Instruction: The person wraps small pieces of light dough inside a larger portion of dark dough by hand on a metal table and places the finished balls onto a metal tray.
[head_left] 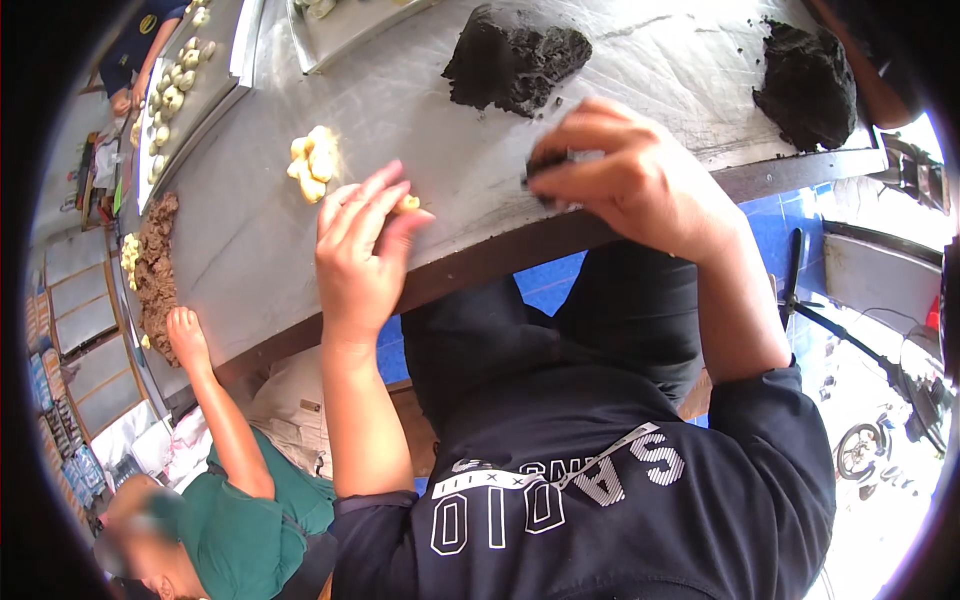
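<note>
While holding a yellow lump (408, 203) in the left hand (362, 240) and a black lump (541, 178) in the right hand (635, 175), might stain the yellow one through careless contact.

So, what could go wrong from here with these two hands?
The left hand has a small yellow piece at its fingertips; it might slip out. The right hand holds a black piece close to the table edge, so a dropped bit could fall off. Black crumbs might also spoil the yellow cluster if carried over there.
</note>
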